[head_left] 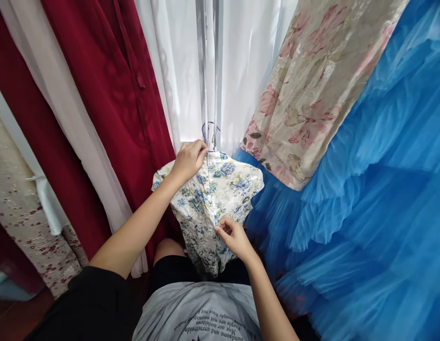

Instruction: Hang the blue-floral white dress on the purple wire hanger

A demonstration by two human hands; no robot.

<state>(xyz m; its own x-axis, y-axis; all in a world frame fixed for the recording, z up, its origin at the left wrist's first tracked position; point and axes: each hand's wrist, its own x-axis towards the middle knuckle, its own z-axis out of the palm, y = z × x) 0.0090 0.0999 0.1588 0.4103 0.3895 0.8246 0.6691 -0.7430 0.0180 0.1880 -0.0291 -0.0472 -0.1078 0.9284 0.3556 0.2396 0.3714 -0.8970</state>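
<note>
A white dress (pixel 234 182) with blue flowers and green leaves hangs in front of me from a dark hanger (pixel 205 130). A seam or zipper line runs down its middle. At the top of that line, by the neckline, my left hand (pixel 190 160) pinches the fabric. Lower down, my right hand (pixel 236 238) has its thumb and forefinger pressed together at the same line; a zipper pull there is too small to make out. The dress narrows toward my lap, where its lower end is partly hidden.
Dark red cloth (pixel 99 80) and a pale pink length (pixel 74 123) hang at left. White curtains (pixel 248 61) and a metal pole (pixel 211 61) stand behind the dress. At right hang a beige floral garment (pixel 312 94) and blue tulle (pixel 379 222).
</note>
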